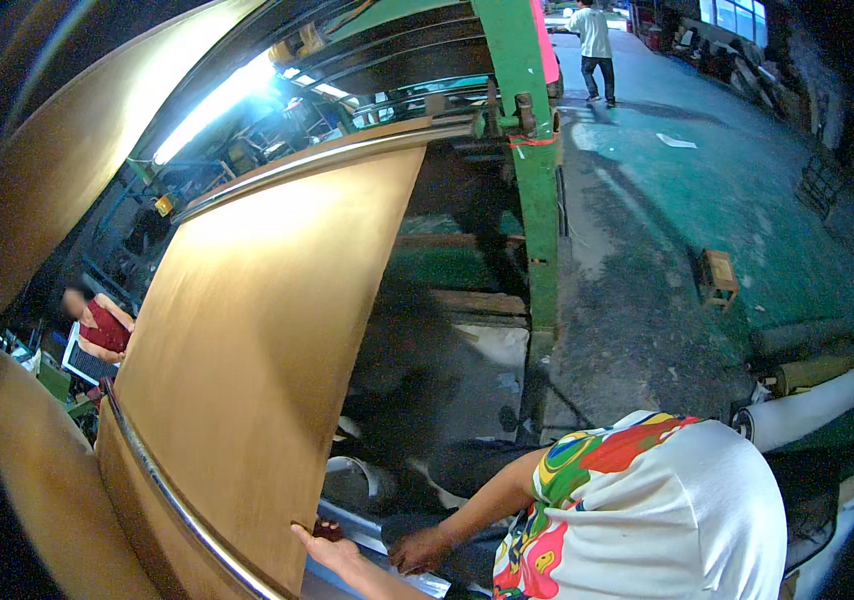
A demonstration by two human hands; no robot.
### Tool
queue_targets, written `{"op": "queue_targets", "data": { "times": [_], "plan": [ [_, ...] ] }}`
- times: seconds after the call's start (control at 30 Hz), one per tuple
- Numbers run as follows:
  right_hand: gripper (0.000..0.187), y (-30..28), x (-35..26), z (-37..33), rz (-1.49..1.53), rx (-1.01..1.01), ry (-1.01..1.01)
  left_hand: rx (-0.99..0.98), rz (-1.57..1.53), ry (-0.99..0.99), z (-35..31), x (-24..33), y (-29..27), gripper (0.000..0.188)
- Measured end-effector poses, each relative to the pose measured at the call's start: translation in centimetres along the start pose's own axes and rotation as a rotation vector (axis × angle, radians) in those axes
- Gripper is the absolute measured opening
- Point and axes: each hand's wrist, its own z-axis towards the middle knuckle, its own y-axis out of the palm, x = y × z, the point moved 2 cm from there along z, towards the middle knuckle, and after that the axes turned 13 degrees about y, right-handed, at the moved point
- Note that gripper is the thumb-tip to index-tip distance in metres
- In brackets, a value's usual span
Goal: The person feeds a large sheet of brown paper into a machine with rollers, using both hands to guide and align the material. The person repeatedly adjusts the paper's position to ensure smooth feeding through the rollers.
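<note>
At the left hand (332, 553), one digit touches the brown sheet (247, 330) at its edge; whether the fingers pinch, I cannot tell. The right hand (422, 550) hangs just beside, fingers curled, grip unclear. Leftward runs a metal bar (169, 497); up-right, beyond a green post (537, 230), stretches floor (637, 200).

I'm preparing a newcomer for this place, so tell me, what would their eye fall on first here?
Probably the big brown sheet, sloping across the left and middle of the view, with the left hand at its lower right edge. Next would likely come the glaring lamp at upper left, then the white shirt with its bright print at lower right.
</note>
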Motion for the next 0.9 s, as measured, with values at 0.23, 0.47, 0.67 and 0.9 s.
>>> {"op": "queue_targets", "data": {
  "times": [0.23,0.47,0.67,0.9],
  "plan": [
    [0.021,-0.5,-0.9,0.1,-0.031,-0.041,0.040,0.046,0.049,0.000,0.5,0.3,-1.6,0.041],
    [0.028,0.6,0.4,-0.4,-0.077,-0.024,0.106,0.299,-0.061,0.167,2.0,-0.8,-2.8,0.036],
    [0.024,0.3,-0.1,0.1,-0.200,-0.112,0.165,0.332,-0.033,0.189,1.2,-0.9,0.1,0.038],
    [0.018,2.1,1.1,0.0,-0.221,-0.077,0.127,0.012,0.033,0.019,1.5,-0.6,2.8,0.036]
  ]
}}
